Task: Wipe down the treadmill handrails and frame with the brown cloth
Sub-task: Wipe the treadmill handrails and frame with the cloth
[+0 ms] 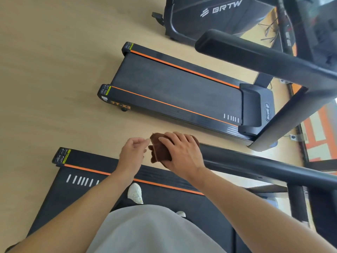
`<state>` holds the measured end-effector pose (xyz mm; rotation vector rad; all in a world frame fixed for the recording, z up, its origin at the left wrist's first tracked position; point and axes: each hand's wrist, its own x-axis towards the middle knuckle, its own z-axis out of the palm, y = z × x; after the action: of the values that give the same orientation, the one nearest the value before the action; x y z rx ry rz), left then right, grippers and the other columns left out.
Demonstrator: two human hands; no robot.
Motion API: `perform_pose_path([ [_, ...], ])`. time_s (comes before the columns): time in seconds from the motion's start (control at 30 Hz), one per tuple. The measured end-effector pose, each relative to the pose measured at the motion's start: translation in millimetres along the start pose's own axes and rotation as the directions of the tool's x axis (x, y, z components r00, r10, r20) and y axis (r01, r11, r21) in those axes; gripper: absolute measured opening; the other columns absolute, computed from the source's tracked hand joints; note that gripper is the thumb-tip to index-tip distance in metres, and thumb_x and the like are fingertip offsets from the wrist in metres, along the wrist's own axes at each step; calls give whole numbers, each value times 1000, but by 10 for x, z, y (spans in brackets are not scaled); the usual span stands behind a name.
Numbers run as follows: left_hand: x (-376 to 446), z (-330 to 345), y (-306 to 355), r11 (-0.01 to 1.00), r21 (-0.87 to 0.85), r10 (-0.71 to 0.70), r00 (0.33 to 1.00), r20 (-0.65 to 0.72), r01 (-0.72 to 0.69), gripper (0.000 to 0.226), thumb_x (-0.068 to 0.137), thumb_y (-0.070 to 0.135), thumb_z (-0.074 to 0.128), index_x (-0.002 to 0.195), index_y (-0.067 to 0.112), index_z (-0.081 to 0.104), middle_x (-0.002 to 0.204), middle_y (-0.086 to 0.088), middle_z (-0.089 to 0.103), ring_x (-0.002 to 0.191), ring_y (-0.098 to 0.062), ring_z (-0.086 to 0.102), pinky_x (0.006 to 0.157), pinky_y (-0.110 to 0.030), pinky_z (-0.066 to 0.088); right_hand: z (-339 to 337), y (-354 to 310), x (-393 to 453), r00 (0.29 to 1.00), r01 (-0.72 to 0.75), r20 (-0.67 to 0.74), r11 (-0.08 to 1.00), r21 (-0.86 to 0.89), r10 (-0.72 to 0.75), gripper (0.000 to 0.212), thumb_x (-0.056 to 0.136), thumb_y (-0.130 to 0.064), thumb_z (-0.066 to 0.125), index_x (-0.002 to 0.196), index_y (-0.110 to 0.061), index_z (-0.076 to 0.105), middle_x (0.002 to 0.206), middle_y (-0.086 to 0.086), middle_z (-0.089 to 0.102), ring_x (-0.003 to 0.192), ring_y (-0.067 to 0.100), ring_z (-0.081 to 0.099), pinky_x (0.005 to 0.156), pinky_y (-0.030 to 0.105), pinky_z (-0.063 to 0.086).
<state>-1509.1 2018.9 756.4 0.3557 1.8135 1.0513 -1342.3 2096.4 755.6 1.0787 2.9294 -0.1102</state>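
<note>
I see the right hand (182, 152) laid over the brown cloth (160, 148), fingers curled round it, pressing it on the end of the black handrail (255, 165). Left hand (133, 152) just beside the cloth, fingers loosely curled, holding nothing. Below, treadmill belt (73, 194) with white shoe (135, 193); second treadmill (178, 90) on the floor beyond

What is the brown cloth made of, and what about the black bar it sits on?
The brown cloth looks like soft, fuzzy fabric, maybe microfibre or terry: its surface is matte and it bunches in thick folds under the right hand. The black handrail looks hard and smooth, probably painted metal or plastic: it keeps a straight, rounded shape and shows a dull sheen. Which of the two cannot be told.
</note>
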Motion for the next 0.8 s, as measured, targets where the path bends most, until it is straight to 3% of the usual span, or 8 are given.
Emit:
perform_pose_path([
  [0.13, -41, 281, 128, 997, 55, -58, 989, 138, 51, 40, 90, 53, 64, 114, 22, 66, 106, 2, 71, 96, -14, 68, 83, -35, 59, -123, 197, -288, 1000, -6, 6, 990, 143, 5, 73, 95, -76, 40, 149, -28, 51, 154, -1, 50, 140, 24, 44, 118, 44, 34],
  [0.2, -135, 445, 183, 990, 131, 49, 994, 94, -61, 35, 89, 47, 68, 114, 22, 64, 104, 6, 67, 91, -8, 63, 70, -22, 52, -224, 344, -447, 996, -86, -2, 940, 330, 92, 64, 103, -67, 28, 144, -30, 59, 152, -7, 54, 141, 16, 44, 119, 37, 32],
  [0.3, -288, 671, 175, 930, 258, 247, 965, 84, -260, 36, 83, 36, 79, 113, 27, 61, 94, 10, 60, 84, -9, 62, 72, -22, 51, -350, 592, -613, 973, -209, 24, 831, 516, 230, 46, 109, -48, 34, 129, -29, 70, 140, -14, 64, 131, 9, 52, 112, 27, 35],
  [0.37, -370, 794, 114, 883, 321, 331, 939, 89, -342, 42, 81, 27, 81, 118, 27, 62, 96, 9, 56, 84, -14, 62, 77, -25, 52, -408, 725, -661, 944, -302, 64, 765, 568, 324, 31, 107, -39, 48, 121, -28, 74, 128, -14, 70, 120, 10, 59, 106, 32, 43],
  [0.47, -461, 913, 63, 812, 412, 420, 904, 80, -414, 41, 82, 22, 79, 121, 27, 65, 99, 10, 52, 91, -15, 60, 84, -29, 54, -416, 843, -660, 866, -487, 120, 762, 427, 486, 34, 100, -54, 55, 122, -32, 68, 122, -11, 69, 119, 16, 56, 104, 36, 43],
  [0.57, -497, 936, 68, 779, 460, 466, 884, 30, -426, 32, 85, 27, 76, 116, 26, 69, 100, 10, 55, 92, -13, 60, 83, -29, 55, -389, 900, -610, 776, -622, 289, 757, 202, 560, 73, 88, -87, 29, 116, -34, 70, 117, -2, 73, 121, 27, 58, 112, 46, 32],
  [0.7, -505, 825, 57, 799, 458, 442, 897, -8, -390, 12, 84, 25, 78, 95, 28, 71, 99, 8, 60, 87, -9, 61, 79, -25, 53, -499, 861, -499, 900, -435, 184, 776, 456, 396, 33, 99, -52, 59, 120, -29, 71, 114, -6, 75, 111, 20, 63, 116, 40, 32],
  [0.8, -525, 672, -60, 887, 375, 312, 949, -53, -271, 21, 80, 13, 78, 92, 22, 64, 107, 4, 61, 96, -10, 60, 82, -23, 49, -686, 542, -486, 957, -278, 153, 637, 719, 245, 21, 97, -24, 71, 117, -29, 68, 116, -11, 72, 105, 11, 65, 92, 26, 51],
])
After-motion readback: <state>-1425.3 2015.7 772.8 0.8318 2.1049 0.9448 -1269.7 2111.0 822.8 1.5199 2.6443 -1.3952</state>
